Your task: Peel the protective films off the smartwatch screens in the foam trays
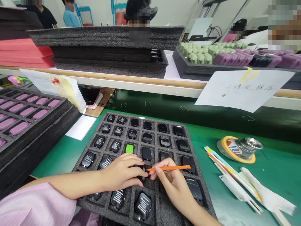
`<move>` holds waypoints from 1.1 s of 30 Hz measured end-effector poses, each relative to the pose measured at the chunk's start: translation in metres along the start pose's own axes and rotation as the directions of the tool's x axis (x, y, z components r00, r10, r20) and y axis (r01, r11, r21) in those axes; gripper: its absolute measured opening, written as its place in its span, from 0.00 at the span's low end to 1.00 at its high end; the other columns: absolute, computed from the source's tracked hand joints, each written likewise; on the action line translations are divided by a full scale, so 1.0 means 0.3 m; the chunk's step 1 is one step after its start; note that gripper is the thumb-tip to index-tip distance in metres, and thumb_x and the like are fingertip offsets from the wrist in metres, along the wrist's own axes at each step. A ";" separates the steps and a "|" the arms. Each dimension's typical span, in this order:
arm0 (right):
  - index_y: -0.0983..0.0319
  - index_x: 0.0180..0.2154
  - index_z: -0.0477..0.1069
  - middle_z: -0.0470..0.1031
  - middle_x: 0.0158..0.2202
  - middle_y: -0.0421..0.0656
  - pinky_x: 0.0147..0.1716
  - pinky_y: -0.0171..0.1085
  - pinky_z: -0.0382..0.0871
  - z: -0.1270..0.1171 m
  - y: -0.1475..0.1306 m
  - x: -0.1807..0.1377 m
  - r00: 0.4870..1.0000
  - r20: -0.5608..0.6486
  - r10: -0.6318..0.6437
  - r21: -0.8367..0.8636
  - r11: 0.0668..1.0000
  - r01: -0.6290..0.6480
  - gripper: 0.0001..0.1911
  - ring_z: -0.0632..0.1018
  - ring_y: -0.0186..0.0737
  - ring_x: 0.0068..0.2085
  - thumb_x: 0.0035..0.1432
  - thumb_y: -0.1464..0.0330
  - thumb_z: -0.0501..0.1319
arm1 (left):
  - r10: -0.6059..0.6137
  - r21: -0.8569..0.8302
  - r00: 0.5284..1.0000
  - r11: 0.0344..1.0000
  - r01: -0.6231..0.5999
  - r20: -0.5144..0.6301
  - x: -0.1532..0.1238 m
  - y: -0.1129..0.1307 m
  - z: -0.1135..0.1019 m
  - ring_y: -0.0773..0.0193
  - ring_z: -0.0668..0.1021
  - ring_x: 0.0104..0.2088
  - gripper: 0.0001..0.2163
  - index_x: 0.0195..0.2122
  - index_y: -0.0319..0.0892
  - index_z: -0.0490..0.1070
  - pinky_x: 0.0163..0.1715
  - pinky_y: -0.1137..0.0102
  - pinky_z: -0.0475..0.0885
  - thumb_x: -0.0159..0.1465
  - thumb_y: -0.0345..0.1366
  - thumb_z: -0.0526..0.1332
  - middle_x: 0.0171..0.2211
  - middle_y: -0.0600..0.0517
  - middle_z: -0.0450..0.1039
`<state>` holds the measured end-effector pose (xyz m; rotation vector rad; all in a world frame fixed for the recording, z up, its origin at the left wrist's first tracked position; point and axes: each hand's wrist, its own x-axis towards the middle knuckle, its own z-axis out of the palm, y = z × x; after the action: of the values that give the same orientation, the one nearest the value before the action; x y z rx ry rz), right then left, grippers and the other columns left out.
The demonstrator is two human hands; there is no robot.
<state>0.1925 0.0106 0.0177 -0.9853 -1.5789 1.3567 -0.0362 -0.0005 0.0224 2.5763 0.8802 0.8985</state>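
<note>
A black foam tray (166,205) with a grid of pockets lies in front of me, holding several black smartwatch bodies. Many show white text, such as the smartwatch (143,205) near the front; one smartwatch (129,148) has a bright green screen. My left hand (123,172) reaches over the middle of the tray, its thumb and fingers closed around a dark smartwatch (144,176), which they mostly hide. My right hand (170,177) pinches an orange plastic pry stick (175,168), its pointed end directed left at that smartwatch, close to the left fingertips.
Right on the green table are a glass dispenser bottle (242,147), a roll of yellow tape (225,150) and several slim tools (235,175). Stacked foam trays (35,138) with purple pieces stand left. A shelf (141,81) crosses behind, carrying foam trays. People are beyond it.
</note>
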 end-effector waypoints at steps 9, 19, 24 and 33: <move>0.59 0.36 0.68 0.73 0.32 0.43 0.32 0.34 0.77 0.003 0.008 -0.006 0.996 0.037 -0.081 -0.045 0.996 0.083 0.14 0.78 0.35 0.30 0.70 0.56 0.57 | -0.136 -0.117 0.990 0.983 0.139 0.037 0.017 0.011 -0.019 0.52 0.77 0.52 0.22 0.52 0.39 0.66 0.53 0.57 0.74 0.65 0.49 0.66 0.47 0.41 0.75; 0.60 0.37 0.69 0.73 0.31 0.43 0.32 0.34 0.78 -0.026 -0.017 -0.005 0.997 0.018 -0.070 -0.072 0.995 0.071 0.16 0.79 0.36 0.30 0.69 0.54 0.59 | 0.205 0.033 0.954 0.976 -0.217 0.220 -0.021 0.126 0.022 0.45 0.63 0.67 0.20 0.45 0.41 0.74 0.68 0.51 0.58 0.65 0.54 0.64 0.56 0.39 0.70; 0.60 0.37 0.70 0.74 0.31 0.43 0.31 0.32 0.77 -0.024 -0.061 -0.093 0.998 -0.022 -0.060 -0.075 0.995 0.058 0.14 0.79 0.35 0.30 0.70 0.57 0.58 | 0.070 0.094 0.984 0.992 -0.086 0.163 -0.076 0.151 -0.006 0.50 0.72 0.60 0.17 0.49 0.44 0.74 0.66 0.51 0.63 0.66 0.49 0.65 0.49 0.44 0.75; 0.58 0.38 0.68 0.74 0.32 0.42 0.33 0.32 0.75 0.036 -0.028 -0.210 0.994 0.059 -0.089 -0.082 0.992 0.094 0.09 0.79 0.34 0.32 0.73 0.64 0.54 | 0.122 0.215 0.992 0.969 -0.117 -0.009 -0.082 0.172 0.008 0.58 0.79 0.45 0.12 0.43 0.42 0.75 0.56 0.59 0.73 0.69 0.46 0.61 0.40 0.45 0.77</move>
<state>0.2049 -0.0527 0.0196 -0.9210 -1.7136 1.2729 -0.0264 -0.0562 0.0312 2.8362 0.8793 0.9109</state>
